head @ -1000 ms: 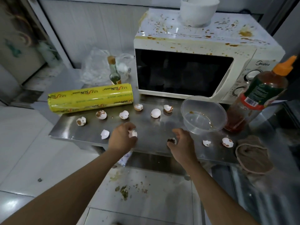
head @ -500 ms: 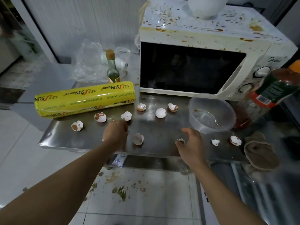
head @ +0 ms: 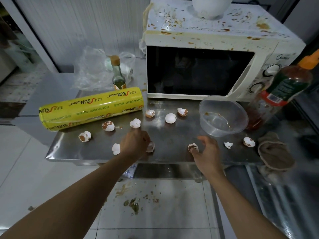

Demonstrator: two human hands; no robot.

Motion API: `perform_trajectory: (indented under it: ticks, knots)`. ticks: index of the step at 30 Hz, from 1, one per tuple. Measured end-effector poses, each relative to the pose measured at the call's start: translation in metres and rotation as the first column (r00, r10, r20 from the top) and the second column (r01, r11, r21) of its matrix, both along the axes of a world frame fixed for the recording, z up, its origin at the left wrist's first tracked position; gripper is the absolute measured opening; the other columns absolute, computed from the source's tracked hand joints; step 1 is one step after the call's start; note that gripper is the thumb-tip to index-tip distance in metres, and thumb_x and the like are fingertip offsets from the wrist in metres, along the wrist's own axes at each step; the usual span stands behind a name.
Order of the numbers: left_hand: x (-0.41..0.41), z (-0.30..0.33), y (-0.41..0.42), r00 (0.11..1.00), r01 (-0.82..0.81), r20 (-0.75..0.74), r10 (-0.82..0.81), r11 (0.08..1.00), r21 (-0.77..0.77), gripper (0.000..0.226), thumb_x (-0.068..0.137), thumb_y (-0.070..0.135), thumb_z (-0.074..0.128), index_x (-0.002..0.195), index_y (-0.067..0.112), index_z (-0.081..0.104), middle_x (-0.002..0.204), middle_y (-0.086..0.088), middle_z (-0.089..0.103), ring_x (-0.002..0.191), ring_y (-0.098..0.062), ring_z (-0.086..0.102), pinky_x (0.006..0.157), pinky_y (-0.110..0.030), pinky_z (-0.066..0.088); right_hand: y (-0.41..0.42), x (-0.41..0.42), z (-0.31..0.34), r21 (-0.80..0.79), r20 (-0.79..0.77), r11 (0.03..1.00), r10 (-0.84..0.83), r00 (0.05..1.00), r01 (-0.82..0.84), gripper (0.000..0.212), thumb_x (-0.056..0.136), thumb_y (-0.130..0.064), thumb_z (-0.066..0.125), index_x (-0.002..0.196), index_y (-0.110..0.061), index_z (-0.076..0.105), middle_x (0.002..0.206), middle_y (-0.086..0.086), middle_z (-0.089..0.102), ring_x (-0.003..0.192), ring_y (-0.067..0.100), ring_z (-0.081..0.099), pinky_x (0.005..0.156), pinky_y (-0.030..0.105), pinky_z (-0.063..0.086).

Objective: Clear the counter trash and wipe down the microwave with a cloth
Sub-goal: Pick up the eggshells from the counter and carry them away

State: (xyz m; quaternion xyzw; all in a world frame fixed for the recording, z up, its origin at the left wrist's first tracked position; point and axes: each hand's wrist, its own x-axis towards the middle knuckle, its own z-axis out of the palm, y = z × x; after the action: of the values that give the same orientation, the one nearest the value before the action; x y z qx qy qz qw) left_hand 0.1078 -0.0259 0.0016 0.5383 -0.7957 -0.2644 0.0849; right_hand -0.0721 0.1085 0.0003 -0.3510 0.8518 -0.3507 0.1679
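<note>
Broken eggshells lie scattered over the steel counter [head: 172, 152] in front of the microwave [head: 215, 54], whose top and door frame are spattered brown. The left hand [head: 133, 144] is curled over one eggshell piece [head: 150, 147] near the counter's front edge; whether it actually grips it cannot be told. The right hand [head: 208, 149], fingers loosely bent, touches another shell [head: 193, 147] without clearly pinching it. These shells look light, thin and brittle, likely to crack under pressure, so a gentle pinch at the rim or a cupped scoop would suit. Right of the microwave's door stands a clear plastic bowl [head: 222, 116], and beyond it a sauce bottle [head: 283, 94]. A brownish cloth [head: 274, 152] lies at the counter's right end. Left of the microwave rests a yellow roll of wrap [head: 91, 109].
</note>
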Motion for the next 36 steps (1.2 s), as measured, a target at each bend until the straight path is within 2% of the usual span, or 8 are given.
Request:
perform_trajectory:
  ticks: [2, 5, 10, 18, 22, 25, 30, 36]
  knots:
    - [0.003, -0.001, 0.001, 1.000, -0.024, -0.011, 0.024, 1.000, -0.005, 0.010, 0.080, 0.019, 0.070, 0.088, 0.025, 0.069, 0.100, -0.001, 0.065, 0.091, -0.020, 0.061, 0.074, -0.034, 0.052, 0.003, -0.002, -0.001, 0.013, 0.002, 1.000, -0.007, 1.000, 0.007, 0.040, 0.082, -0.014, 0.070, 0.120, -0.013, 0.055, 0.124, 0.009, 0.050, 0.116, 0.023, 0.049, 0.092, 0.028, 0.041]
    - [0.009, 0.000, 0.003, 0.999, -0.014, -0.036, 0.013, 0.999, -0.046, 0.030, 0.075, 0.022, 0.075, 0.100, 0.023, 0.060, 0.105, 0.001, 0.054, 0.092, -0.018, 0.055, 0.070, -0.031, 0.047, 0.009, -0.006, -0.002, 0.054, 0.013, 0.999, -0.010, 1.000, 0.009, 0.045, 0.080, -0.012, 0.071, 0.121, -0.012, 0.054, 0.124, 0.010, 0.050, 0.114, 0.024, 0.049, 0.093, 0.032, 0.043]
    - [0.007, -0.002, 0.008, 0.985, 0.160, 0.063, -0.161, 0.987, 0.016, 0.072, 0.067, 0.030, 0.082, 0.130, 0.026, 0.046, 0.134, -0.001, 0.044, 0.117, -0.021, 0.047, 0.091, -0.034, 0.048, 0.009, -0.009, -0.007, 0.096, 0.015, 0.994, 0.048, 0.999, -0.050, 0.051, 0.075, -0.010, 0.074, 0.123, -0.012, 0.056, 0.120, 0.007, 0.054, 0.111, 0.022, 0.053, 0.082, 0.020, 0.038]
    - [0.000, -0.009, 0.007, 0.980, 0.176, 0.098, -0.175, 0.984, -0.002, 0.046, 0.073, 0.022, 0.077, 0.115, 0.028, 0.060, 0.118, 0.002, 0.056, 0.104, -0.020, 0.057, 0.079, -0.037, 0.054, -0.006, -0.005, -0.018, 0.056, -0.042, 0.995, 0.086, 0.995, -0.084, 0.041, 0.072, -0.013, 0.078, 0.111, -0.007, 0.065, 0.108, 0.009, 0.062, 0.102, 0.024, 0.057, 0.078, 0.021, 0.036]
    - [0.003, -0.012, 0.004, 0.987, 0.146, 0.065, -0.147, 0.989, 0.023, 0.047, 0.075, 0.022, 0.075, 0.118, 0.025, 0.059, 0.119, 0.002, 0.056, 0.104, -0.021, 0.057, 0.081, -0.036, 0.053, -0.008, -0.004, -0.019, 0.061, -0.116, 0.995, 0.084, 0.990, -0.077, 0.024, 0.072, -0.008, 0.077, 0.094, -0.005, 0.069, 0.096, 0.011, 0.063, 0.084, 0.017, 0.055, 0.061, 0.006, 0.030]
    - [0.006, -0.012, 0.000, 0.992, 0.124, 0.027, -0.125, 0.992, 0.029, 0.050, 0.074, 0.023, 0.076, 0.120, 0.022, 0.059, 0.120, 0.000, 0.059, 0.104, -0.020, 0.058, 0.083, -0.037, 0.053, -0.012, -0.002, -0.017, 0.065, -0.143, 0.994, 0.093, 0.985, -0.085, 0.020, 0.073, -0.010, 0.077, 0.091, -0.007, 0.070, 0.093, 0.008, 0.062, 0.080, 0.013, 0.054, 0.059, 0.002, 0.028]
    - [0.015, -0.006, -0.019, 0.998, -0.001, -0.068, -0.003, 0.998, -0.064, 0.041, 0.071, 0.024, 0.074, 0.112, 0.020, 0.066, 0.109, -0.002, 0.068, 0.095, -0.021, 0.063, 0.077, -0.034, 0.052, -0.032, 0.004, -0.005, -0.013, -0.126, 0.996, 0.087, 0.988, -0.089, 0.021, 0.075, -0.013, 0.076, 0.094, -0.009, 0.069, 0.095, 0.006, 0.064, 0.081, 0.013, 0.053, 0.067, 0.014, 0.033]
    - [0.011, -0.001, -0.061, 0.987, -0.098, -0.137, 0.081, 0.987, -0.124, 0.036, 0.069, 0.025, 0.081, 0.101, 0.018, 0.065, 0.108, -0.002, 0.065, 0.098, -0.020, 0.059, 0.075, -0.032, 0.047, -0.061, 0.005, -0.005, -0.091, -0.107, 0.993, 0.063, 0.992, -0.073, 0.022, 0.075, -0.017, 0.077, 0.094, -0.009, 0.070, 0.092, 0.008, 0.067, 0.081, 0.019, 0.060, 0.072, 0.025, 0.044]
